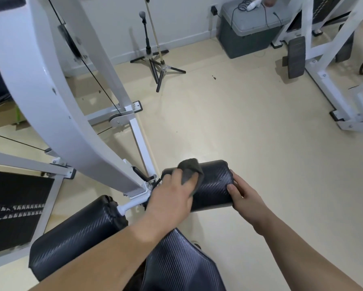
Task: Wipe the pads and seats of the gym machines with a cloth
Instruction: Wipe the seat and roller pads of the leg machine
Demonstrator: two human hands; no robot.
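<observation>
Two roller pads [215,185] [77,234]; left hand [172,198] clutches one cloth [192,169]; right hand [245,198] grips the farther.

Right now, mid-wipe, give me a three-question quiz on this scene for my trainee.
1. Which hand holds the cloth? A left, B right, C neither.
2. True or false: the right hand hangs free.
3. Fill in: the cloth lies on the ____ pad (left or right).
Key:
1. A: the left hand holds it against the right pad.
2. False: it grips that pad's end.
3. Right: the left pad has no cloth on it.
</observation>
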